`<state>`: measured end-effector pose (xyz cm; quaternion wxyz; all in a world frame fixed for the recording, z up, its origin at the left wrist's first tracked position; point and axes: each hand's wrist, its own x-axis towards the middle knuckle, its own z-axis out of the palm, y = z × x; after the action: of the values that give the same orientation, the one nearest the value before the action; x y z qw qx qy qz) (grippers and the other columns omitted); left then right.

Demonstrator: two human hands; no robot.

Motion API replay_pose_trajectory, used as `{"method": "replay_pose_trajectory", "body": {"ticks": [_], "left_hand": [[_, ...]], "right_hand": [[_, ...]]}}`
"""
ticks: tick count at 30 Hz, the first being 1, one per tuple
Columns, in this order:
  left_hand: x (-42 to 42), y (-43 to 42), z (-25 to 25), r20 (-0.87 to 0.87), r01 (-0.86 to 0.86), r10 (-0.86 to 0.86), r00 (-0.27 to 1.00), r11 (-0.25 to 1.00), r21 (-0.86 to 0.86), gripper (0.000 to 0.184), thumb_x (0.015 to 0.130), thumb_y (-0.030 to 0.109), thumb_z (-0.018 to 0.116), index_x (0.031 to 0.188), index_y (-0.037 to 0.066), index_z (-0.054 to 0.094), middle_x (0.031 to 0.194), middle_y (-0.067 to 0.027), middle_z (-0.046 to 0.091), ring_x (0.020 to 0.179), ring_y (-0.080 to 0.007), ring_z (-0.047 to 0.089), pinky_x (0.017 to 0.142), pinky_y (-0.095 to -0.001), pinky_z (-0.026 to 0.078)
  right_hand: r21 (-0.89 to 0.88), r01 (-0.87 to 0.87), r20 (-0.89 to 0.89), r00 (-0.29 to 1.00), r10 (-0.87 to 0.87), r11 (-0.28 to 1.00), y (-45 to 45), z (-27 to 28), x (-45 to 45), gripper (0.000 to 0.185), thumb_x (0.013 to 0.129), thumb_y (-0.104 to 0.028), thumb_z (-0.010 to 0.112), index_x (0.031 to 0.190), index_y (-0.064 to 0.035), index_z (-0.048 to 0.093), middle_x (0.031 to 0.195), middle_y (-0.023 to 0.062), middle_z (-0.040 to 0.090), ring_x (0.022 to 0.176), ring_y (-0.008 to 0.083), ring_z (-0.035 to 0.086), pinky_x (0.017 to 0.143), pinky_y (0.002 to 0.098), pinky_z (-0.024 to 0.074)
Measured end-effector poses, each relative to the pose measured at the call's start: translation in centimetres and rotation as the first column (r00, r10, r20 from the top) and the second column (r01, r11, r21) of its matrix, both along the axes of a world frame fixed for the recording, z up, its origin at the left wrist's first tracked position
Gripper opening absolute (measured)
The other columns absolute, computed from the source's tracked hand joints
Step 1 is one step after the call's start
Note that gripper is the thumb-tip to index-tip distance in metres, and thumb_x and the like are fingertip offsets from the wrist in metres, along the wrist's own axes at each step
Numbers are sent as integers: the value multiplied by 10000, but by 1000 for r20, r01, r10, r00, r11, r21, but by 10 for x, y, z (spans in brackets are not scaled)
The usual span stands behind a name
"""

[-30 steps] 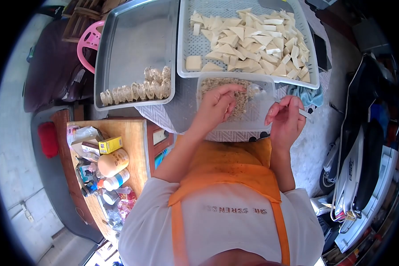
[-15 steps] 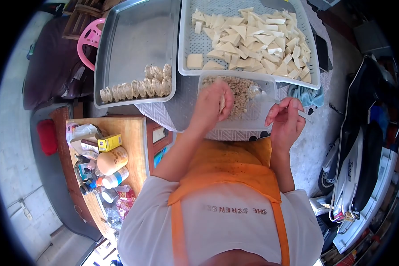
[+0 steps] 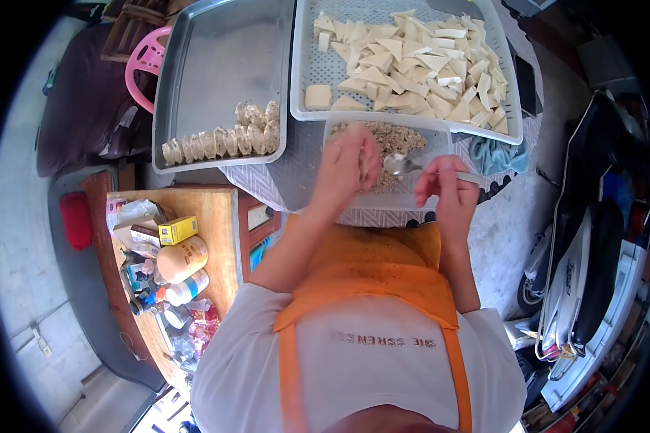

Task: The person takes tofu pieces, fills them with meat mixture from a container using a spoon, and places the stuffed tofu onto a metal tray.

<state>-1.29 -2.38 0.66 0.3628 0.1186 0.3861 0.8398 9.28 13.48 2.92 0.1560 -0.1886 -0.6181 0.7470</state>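
Observation:
My right hand (image 3: 448,184) grips a metal spoon (image 3: 395,164), its bowl pointing left toward my other hand. Curled fingers of my left hand (image 3: 349,160) close round a pale piece of tofu, mostly hidden by the hand. Both hands are over a clear plastic container (image 3: 440,141) with crumbly brown minced filling (image 3: 404,137) in it. Behind it, a white perforated tray (image 3: 308,68) bears many cut tofu pieces (image 3: 393,79). To the left, a metal tray (image 3: 224,61) carries rows of filled tofu pieces (image 3: 224,142) along its near side.
A wooden cabinet (image 3: 220,252) at my left is crowded with bottles and a yellow box (image 3: 178,230). A teal cloth (image 3: 498,155) lies at the table's right edge. Behind the metal tray is a pink chair back (image 3: 146,61). A scooter (image 3: 578,281) stands to the right.
My right hand has moved left, and the spoon's bowl has come from the container's right part close to my left hand. My left hand stays nearly in place.

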Motion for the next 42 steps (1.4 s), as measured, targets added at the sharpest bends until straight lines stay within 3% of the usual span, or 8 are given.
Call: {"method": "replay_pose_trajectory", "body": {"ticks": [3, 6, 18, 21, 27, 33, 39, 42], "left_hand": [[4, 18, 20, -584, -386, 117, 803, 849, -361, 248, 990, 222, 403, 956, 39, 567, 941, -88, 599, 779, -153, 547, 703, -238, 454], [6, 16, 12, -621, -311, 62, 782, 901, -303, 203, 962, 155, 457, 1097, 29, 541, 1108, -77, 584, 1002, -161, 542, 910, -267, 407], [-2, 8, 15, -167, -41, -9, 986, 955, -295, 223, 975, 169, 437, 1145, 62, 532, 847, -18, 548, 737, -95, 528, 643, -225, 431], [-1, 15, 8, -194, -180, 133, 972, 952, -249, 252, 996, 250, 392, 990, 57, 553, 731, -14, 521, 616, -103, 477, 542, -236, 392], [0, 1, -7, 254, 65, -36, 967, 992, -108, 376, 995, 270, 389, 677, 76, 436, 577, -16, 442, 450, -116, 391, 374, -254, 276], [-8, -15, 26, -217, -170, 83, 973, 890, -423, 361, 977, 273, 397, 681, 74, 448, 535, -18, 425, 479, -140, 431, 424, -309, 340], [-124, -96, 16, -660, -662, 258, 706, 571, -485, 168, 903, 183, 535, 933, 29, 596, 735, -6, 538, 592, -105, 508, 548, -267, 417], [-195, -152, -34, -841, -752, 45, 539, 474, -457, 196, 864, 102, 581, 1036, 13, 607, 702, 8, 545, 619, -86, 517, 583, -255, 433]], "right_hand": [[-114, -59, 62, 996, 66, 992, -8, -1, -3, 294, 1002, -232, 424, 854, -10, 547, 636, 91, 592, 475, 128, 538, 449, 245, 454], [-209, 17, 4, 1000, -17, 978, -10, 3, -5, 299, 1002, -235, 421, 848, -12, 546, 641, 97, 598, 475, 133, 545, 447, 252, 466], [29, 100, -49, 994, -99, 995, 15, -4, -4, 291, 1001, -210, 416, 844, 2, 540, 644, 85, 594, 487, 123, 548, 456, 244, 471], [66, 66, -41, 997, -64, 996, 8, -5, -5, 289, 999, -196, 418, 828, -1, 545, 642, 72, 593, 503, 108, 547, 473, 233, 466], [254, 7, 19, 1000, -12, 967, -2, -16, -9, 284, 997, -178, 427, 798, -21, 556, 640, 36, 591, 513, 78, 524, 481, 220, 434], [342, -42, 68, 997, 20, 939, -3, -17, -7, 275, 992, -181, 446, 816, -6, 565, 626, 32, 593, 515, 71, 527, 489, 211, 425], [337, -55, 50, 998, 40, 940, 0, -21, -5, 265, 989, -177, 456, 819, -5, 564, 625, 28, 586, 516, 63, 520, 492, 203, 426], [350, -55, 57, 998, 37, 935, -2, -19, -6, 259, 988, -169, 458, 819, -3, 562, 624, 26, 583, 517, 60, 519, 493, 201, 425]]}}
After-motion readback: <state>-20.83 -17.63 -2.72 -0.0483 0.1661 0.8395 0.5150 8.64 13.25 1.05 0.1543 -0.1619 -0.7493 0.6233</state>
